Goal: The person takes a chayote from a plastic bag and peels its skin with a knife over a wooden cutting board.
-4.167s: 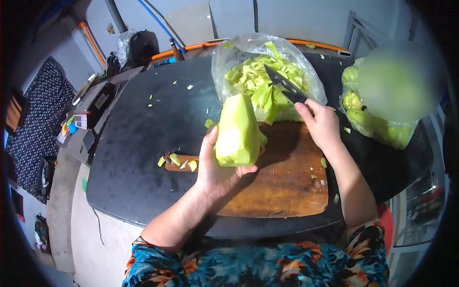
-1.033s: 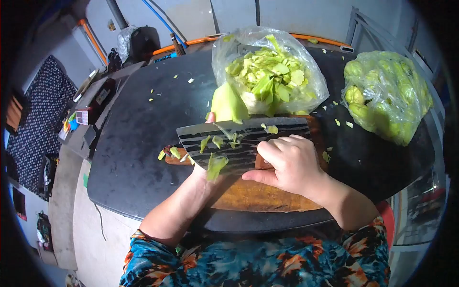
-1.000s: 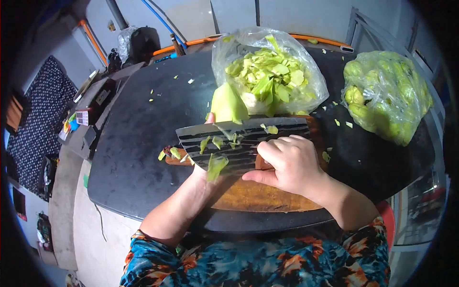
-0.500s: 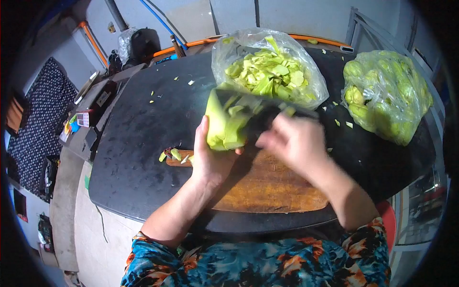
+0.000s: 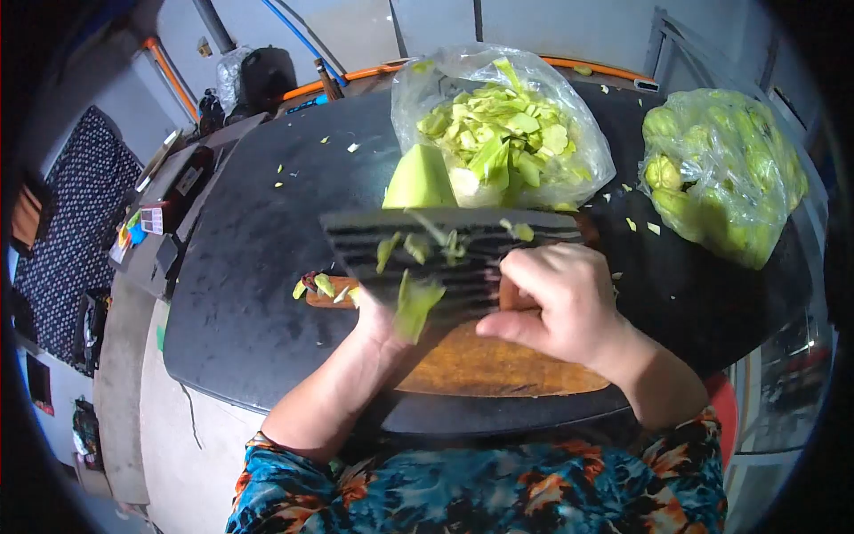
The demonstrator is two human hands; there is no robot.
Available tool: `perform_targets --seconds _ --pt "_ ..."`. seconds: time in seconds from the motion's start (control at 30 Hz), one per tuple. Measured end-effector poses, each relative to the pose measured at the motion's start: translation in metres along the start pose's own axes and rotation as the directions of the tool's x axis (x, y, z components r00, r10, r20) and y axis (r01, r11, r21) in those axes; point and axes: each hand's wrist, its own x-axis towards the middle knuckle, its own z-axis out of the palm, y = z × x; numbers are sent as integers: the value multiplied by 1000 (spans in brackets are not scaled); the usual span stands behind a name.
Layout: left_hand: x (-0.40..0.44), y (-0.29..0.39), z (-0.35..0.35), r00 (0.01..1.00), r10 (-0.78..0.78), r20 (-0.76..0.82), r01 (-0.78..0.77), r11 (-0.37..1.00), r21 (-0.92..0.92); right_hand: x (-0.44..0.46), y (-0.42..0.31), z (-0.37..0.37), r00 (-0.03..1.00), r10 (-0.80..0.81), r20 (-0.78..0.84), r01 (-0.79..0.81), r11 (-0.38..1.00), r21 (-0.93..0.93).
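On the dark table [image 5: 267, 222], green parings [image 5: 494, 133] are heaped in a clear bag [image 5: 594, 147]; whole green vegetables [image 5: 663, 173] are left in a second bag [image 5: 699, 147]. The pale vegetable [image 5: 420, 181], already pared where visible, is seen behind the cleaver [image 5: 476, 278], which is clasped by the right hand [image 5: 567, 298]; the left hand [image 5: 375, 322] is mostly hidden, so its grip cannot be told.

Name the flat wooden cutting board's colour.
The flat wooden cutting board is brown, as the head view shows.
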Motion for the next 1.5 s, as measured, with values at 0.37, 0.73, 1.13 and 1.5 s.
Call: perform_targets --seconds 0.37,0.73,1.13,1.5 --pt "-12 -6 35 985 163 61 -168 983 77 -11 124 -7 775 596 -210 -631 713 -304" --pt "-5 -3 14 987 -68 149 120 918 -379 -5 -11 4 997 -76 25 78 994 -77" --pt "-12 -3 31 984 61 169 -52 997 -55 -8 136 -13 701 685 -200 -698 599 -392" --pt "-10 -1 29 993 -10 121 25 992 -120 2 7 -7 997 72 15 -71 996 -49"
